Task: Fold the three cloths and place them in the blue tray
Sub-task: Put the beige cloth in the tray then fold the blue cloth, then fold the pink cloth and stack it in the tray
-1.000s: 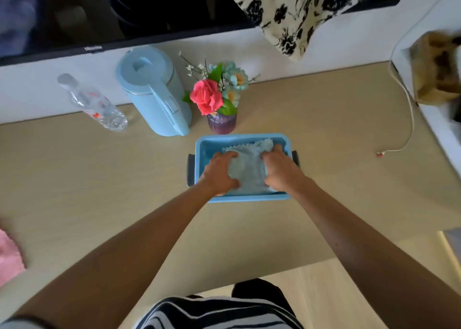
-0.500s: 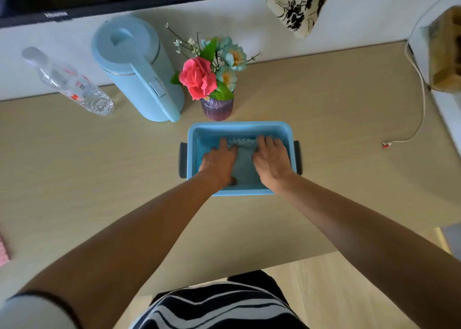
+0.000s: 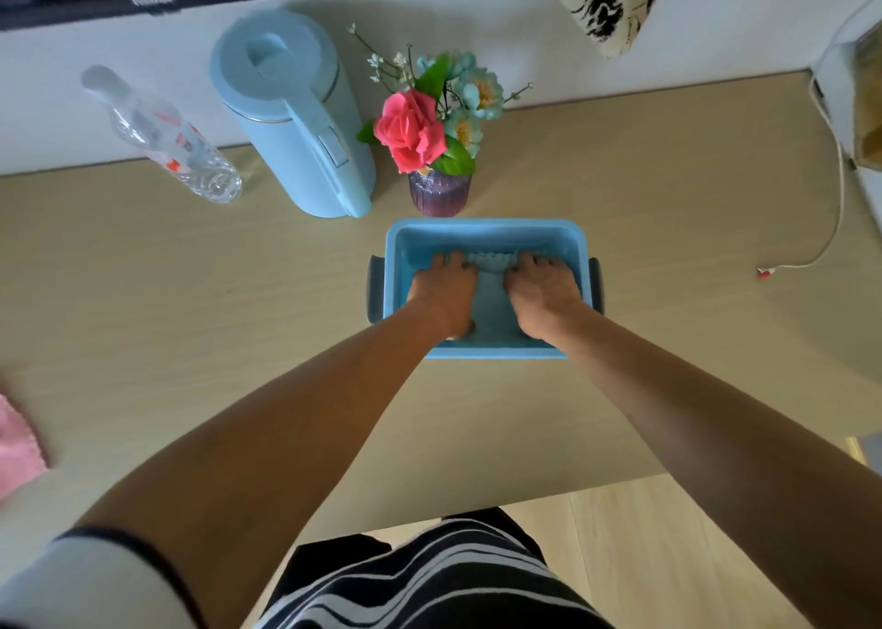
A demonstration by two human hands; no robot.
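Note:
The blue tray (image 3: 484, 230) with dark side handles stands mid-table. A folded light-blue cloth (image 3: 491, 289) lies flat inside it, its scalloped far edge showing. My left hand (image 3: 444, 289) rests palm-down on the cloth's left half and my right hand (image 3: 541, 292) on its right half, fingers spread, pressing it down without gripping. A pink cloth (image 3: 19, 442) lies at the table's left edge, partly out of frame. A third cloth is not in sight.
Behind the tray stand a purple vase of flowers (image 3: 439, 189), a light-blue kettle (image 3: 296, 118) and a clear plastic bottle (image 3: 162, 137) lying on its side. A white cable (image 3: 830, 199) trails across the right of the table. The table's front edge runs just below the tray.
The cloth went from bunched in my fingers to lying flat in the tray. Both hands flattened on it and slid slightly apart.

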